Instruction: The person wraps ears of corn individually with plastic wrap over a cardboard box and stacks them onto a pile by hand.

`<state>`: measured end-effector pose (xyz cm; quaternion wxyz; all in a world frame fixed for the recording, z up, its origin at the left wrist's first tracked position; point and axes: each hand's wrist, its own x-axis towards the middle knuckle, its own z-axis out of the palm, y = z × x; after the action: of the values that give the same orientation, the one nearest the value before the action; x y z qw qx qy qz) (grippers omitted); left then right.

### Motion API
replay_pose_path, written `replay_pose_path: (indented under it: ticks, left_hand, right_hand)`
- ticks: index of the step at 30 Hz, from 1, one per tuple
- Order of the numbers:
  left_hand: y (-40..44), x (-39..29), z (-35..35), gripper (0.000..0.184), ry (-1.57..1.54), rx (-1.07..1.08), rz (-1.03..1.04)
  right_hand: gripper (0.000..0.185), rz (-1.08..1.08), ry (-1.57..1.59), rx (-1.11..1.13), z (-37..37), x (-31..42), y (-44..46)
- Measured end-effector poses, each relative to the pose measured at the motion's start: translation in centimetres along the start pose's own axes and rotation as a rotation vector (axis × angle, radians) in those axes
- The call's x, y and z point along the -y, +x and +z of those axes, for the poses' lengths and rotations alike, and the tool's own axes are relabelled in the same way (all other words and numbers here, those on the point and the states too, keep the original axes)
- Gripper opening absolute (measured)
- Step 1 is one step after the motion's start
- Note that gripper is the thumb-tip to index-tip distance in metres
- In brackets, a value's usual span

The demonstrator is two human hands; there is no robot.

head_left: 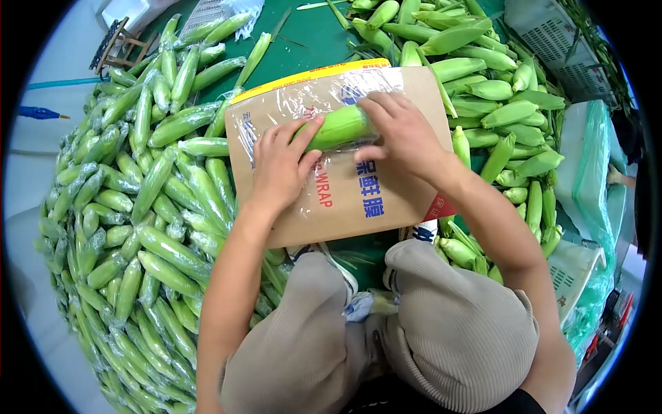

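A green ear of corn (338, 127) in its husk lies across the cardboard cling-film box (296, 214), with clear film (303, 103) spread beneath and around it. My left hand (281, 157) has its fingers and thumb curved round the ear's left end. At the right end, my right hand (400, 131) grips the ear and film, its thumb below and its fingers over the top. Part of the ear's right end is hidden by that hand.
Film-wrapped corn ears (165, 255) are heaped on the left. Unwrapped corn ears (510, 114) lie piled on the right. A plastic crate (562, 48) stands at the back right, and another pale crate (576, 276) at the lower right. A small wooden stool (124, 48) is at the upper left.
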<state>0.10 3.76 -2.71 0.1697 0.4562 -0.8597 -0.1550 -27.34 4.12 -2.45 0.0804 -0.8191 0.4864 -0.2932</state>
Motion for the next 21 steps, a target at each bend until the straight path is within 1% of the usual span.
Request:
replay_pose_path:
  ticks: [1,2,4,5,6,7,9,10,13,14,17,18,21]
  left_hand:
    - [0.3,0.4,-0.3,0.065,-0.045,0.014,-0.008]
    - [0.3,0.7,-0.8,0.078,-0.028,0.035,0.042]
    - [-1.7,1.3,-1.4,0.087,-0.044,-0.182,0.135]
    - [-3.3,1.3,-1.4,0.092,-0.047,-0.29,0.181]
    - [-5.8,0.9,-1.2,0.088,-0.025,-0.297,-0.027]
    - [-6.3,1.1,-1.3,0.077,0.033,-0.186,-0.148]
    - [-8.6,0.9,-1.7,0.055,0.152,0.065,-0.422]
    - [-8.1,1.1,-1.9,0.03,0.155,0.015,-0.429]
    - [-7.9,2.9,-0.1,0.012,0.05,-0.402,-0.454]
    - [-8.5,2.2,-0.7,0.012,-0.3,-0.375,-0.784]
    - [-10.7,1.2,1.3,0.025,-0.701,-0.819,-0.365]
    - [-10.9,-0.7,1.3,0.033,-0.775,-0.738,-0.363]
    - [-8.7,-4.6,0.6,0.041,-0.112,-0.219,-0.038]
  right_hand:
    - [0.063,-0.016,-0.069,0.045,0.2,0.0,0.7]
    - [0.07,-0.035,-0.138,0.089,0.4,0.0,1.3]
    - [0.079,-0.021,-0.181,0.209,0.4,-0.3,2.3]
    - [0.079,-0.011,-0.161,0.228,0.4,-0.6,2.5]
    - [0.08,0.003,-0.139,0.241,0.6,-1.1,2.5]
    - [0.08,0.025,-0.11,0.256,0.9,-1.5,2.3]
    - [0.078,-0.004,-0.071,0.188,0.9,-2.0,1.3]
    - [0.072,-0.005,-0.087,0.189,0.3,-1.4,1.1]
    - [0.065,0.081,-0.127,0.325,-1.6,0.2,0.6]
    - [0.063,0.053,-0.113,0.378,-2.3,0.4,0.6]
    - [0.067,-0.069,0.012,0.571,-3.0,1.8,-0.2]
    - [0.066,-0.114,0.075,0.621,-2.4,1.9,-0.9]
    - [0.07,-0.091,0.06,0.806,-2.2,4.0,-1.4]
